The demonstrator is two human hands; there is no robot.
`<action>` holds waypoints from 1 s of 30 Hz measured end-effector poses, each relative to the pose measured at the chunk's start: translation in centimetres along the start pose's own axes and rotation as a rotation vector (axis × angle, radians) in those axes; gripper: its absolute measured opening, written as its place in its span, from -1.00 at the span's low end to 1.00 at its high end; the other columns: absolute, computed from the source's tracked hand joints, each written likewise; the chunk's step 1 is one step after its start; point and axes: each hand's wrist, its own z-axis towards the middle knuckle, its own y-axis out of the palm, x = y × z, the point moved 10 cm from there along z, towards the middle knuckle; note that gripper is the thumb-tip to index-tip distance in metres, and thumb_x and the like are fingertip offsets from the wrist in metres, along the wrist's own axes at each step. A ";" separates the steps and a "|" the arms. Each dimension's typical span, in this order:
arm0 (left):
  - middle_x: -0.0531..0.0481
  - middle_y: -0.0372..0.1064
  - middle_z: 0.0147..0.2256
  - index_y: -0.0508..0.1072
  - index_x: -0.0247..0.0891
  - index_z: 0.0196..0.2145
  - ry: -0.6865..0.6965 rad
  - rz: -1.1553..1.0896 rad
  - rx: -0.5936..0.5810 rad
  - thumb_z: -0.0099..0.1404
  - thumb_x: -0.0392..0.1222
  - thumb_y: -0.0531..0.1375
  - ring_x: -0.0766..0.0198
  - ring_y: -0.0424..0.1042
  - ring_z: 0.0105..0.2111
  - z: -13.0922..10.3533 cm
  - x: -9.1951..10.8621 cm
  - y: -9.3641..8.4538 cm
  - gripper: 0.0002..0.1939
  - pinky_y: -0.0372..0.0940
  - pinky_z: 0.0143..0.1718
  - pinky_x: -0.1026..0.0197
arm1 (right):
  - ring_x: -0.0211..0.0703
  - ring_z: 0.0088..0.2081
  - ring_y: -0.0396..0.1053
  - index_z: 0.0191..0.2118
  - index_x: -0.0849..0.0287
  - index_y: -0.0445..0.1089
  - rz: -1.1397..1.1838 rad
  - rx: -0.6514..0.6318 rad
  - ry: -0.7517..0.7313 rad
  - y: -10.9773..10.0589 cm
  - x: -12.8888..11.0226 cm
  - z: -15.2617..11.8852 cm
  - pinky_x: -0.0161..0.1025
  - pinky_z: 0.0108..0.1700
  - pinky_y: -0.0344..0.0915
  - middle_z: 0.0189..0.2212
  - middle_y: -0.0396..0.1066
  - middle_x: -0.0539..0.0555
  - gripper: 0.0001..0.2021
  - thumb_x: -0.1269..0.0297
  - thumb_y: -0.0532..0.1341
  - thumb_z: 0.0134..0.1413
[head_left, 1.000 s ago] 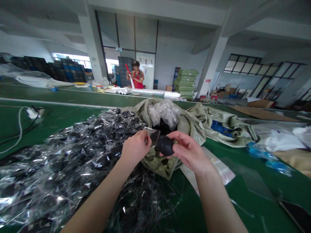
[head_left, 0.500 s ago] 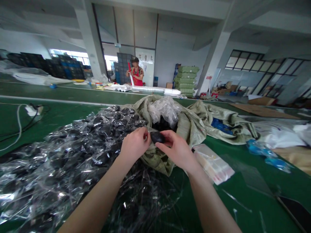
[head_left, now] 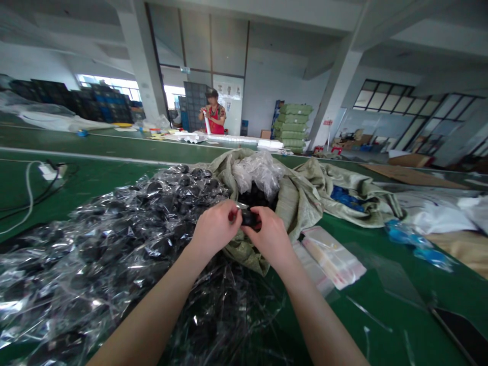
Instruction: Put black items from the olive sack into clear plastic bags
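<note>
The person's left hand (head_left: 217, 226) is curling nearly closed, its thumb and fingers pinching a bit of clear plastic film (head_left: 242, 205). The right hand (head_left: 270, 235) is holding a rounded black object (head_left: 249, 218) in a narrow grip, thumb below and fingers above. The object is sitting between the two hands, just beside the left fingertips. Behind it, a greenish sack (head_left: 299, 201) is gaping open; a heap of film-wrapped black pieces (head_left: 147, 218) is spreading leftward across the green table (head_left: 110, 178).
</note>
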 end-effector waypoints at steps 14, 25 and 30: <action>0.05 0.31 -0.48 0.28 -0.22 -0.46 0.087 -0.117 0.060 0.33 -0.21 0.06 0.30 0.29 -0.48 -0.2 1.1 -0.6 -0.81 0.18 -0.37 0.25 | 0.12 0.08 0.22 -0.31 0.20 0.47 -0.100 0.381 -0.031 -2.2 -0.2 -1.0 0.05 0.15 0.22 -0.01 0.30 0.26 -0.79 0.23 0.39 -0.08; 0.06 0.27 -0.48 0.28 -0.23 -0.43 0.149 -0.148 0.089 0.34 -0.23 0.05 0.32 0.27 -0.49 -0.4 1.6 -0.8 -0.83 0.14 -0.39 0.25 | 0.07 0.04 0.36 -0.23 0.14 0.57 -0.027 0.401 -0.034 -1.6 0.3 -1.0 0.04 0.13 0.30 0.00 0.46 0.20 -0.82 0.29 0.35 -0.01; 0.06 0.27 -0.50 0.29 -0.24 -0.44 0.123 -0.210 0.061 0.34 -0.24 0.04 0.33 0.27 -0.51 -0.2 1.2 -0.4 -0.82 0.15 -0.42 0.27 | -0.04 -0.12 0.48 -0.10 0.19 0.51 0.105 0.267 0.007 -0.5 0.5 -0.5 -0.12 -0.01 0.41 -0.16 0.52 0.16 -0.73 0.37 0.31 0.02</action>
